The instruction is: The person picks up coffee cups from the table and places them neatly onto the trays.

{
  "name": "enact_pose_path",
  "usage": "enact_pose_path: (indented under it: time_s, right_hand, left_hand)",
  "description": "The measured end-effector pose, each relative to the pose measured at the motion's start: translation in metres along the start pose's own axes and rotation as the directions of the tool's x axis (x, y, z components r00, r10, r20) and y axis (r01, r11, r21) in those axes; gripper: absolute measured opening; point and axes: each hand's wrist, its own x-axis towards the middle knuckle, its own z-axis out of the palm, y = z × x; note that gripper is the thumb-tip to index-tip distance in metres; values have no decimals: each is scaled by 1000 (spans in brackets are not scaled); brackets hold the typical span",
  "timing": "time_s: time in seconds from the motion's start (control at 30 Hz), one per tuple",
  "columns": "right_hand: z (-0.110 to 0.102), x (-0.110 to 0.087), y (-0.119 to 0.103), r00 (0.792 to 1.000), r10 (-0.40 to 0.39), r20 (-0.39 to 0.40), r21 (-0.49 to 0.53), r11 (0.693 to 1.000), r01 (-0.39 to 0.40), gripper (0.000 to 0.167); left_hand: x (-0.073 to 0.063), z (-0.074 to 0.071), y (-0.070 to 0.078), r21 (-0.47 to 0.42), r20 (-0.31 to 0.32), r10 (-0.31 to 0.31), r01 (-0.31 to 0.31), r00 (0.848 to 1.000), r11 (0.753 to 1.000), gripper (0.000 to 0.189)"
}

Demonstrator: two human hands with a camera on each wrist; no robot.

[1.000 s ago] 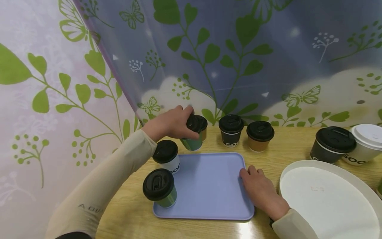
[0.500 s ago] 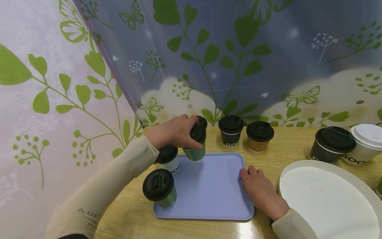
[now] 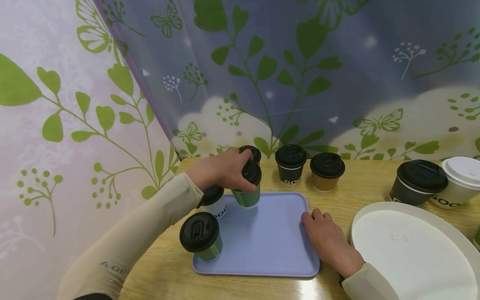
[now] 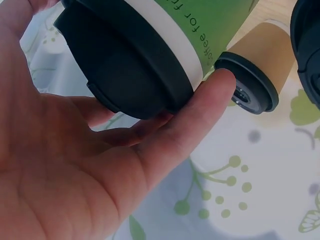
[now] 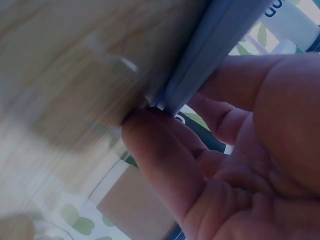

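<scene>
My left hand (image 3: 228,170) grips a green paper coffee cup (image 3: 247,197) by its black lid, over the far left part of the lilac tray (image 3: 270,239). In the left wrist view the thumb and fingers lie round the black lid (image 4: 125,60), with the green wall above it. My right hand (image 3: 329,241) holds the tray's right edge; the right wrist view shows the tray rim (image 5: 200,62) between thumb and fingers. At the tray's left side stand a white cup (image 3: 216,209), partly hidden by my left arm, and another green cup (image 3: 211,250), both black-lidded.
Behind the tray stand a brown cup (image 3: 256,155), a black cup (image 3: 290,166) and a shorter brown cup (image 3: 325,177). A round white tray (image 3: 408,250) lies at right, with a wide black cup (image 3: 416,183) and a white-lidded cup (image 3: 459,183) behind it. A patterned curtain (image 3: 281,83) closes the back.
My left hand has brought the green cup from behind the tray toward me and slightly right, over the tray's far left part. My right hand stays at the tray's edge.
</scene>
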Motion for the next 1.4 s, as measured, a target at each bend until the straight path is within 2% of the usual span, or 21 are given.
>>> enact_pose_path:
  time_s: [0.27, 0.53, 0.9, 1.17, 1.4]
  right_hand:
    - [-1, 2, -2, 1000, 12, 26, 1, 1000, -12, 14]
    - [-2, 4, -2, 997, 34, 75, -7, 999, -34, 17]
    - [-2, 1, -2, 999, 25, 41, 8, 1000, -25, 12]
    - [-2, 1, -2, 999, 16, 34, 1, 1000, -16, 12]
    - [-1, 2, -2, 999, 22, 50, -6, 1000, -22, 14]
  left_hand:
    - [-1, 3, -2, -4, 14, 13, -13, 1000, 1000, 81]
    - [2, 6, 4, 26, 48, -13, 11, 999, 1000, 79]
    - [5, 14, 11, 62, 64, -22, 18, 998, 998, 72]
    - [4, 18, 10, 58, 80, -20, 15, 997, 998, 73]
    - [4, 18, 9, 55, 63, -36, 32, 997, 998, 73]
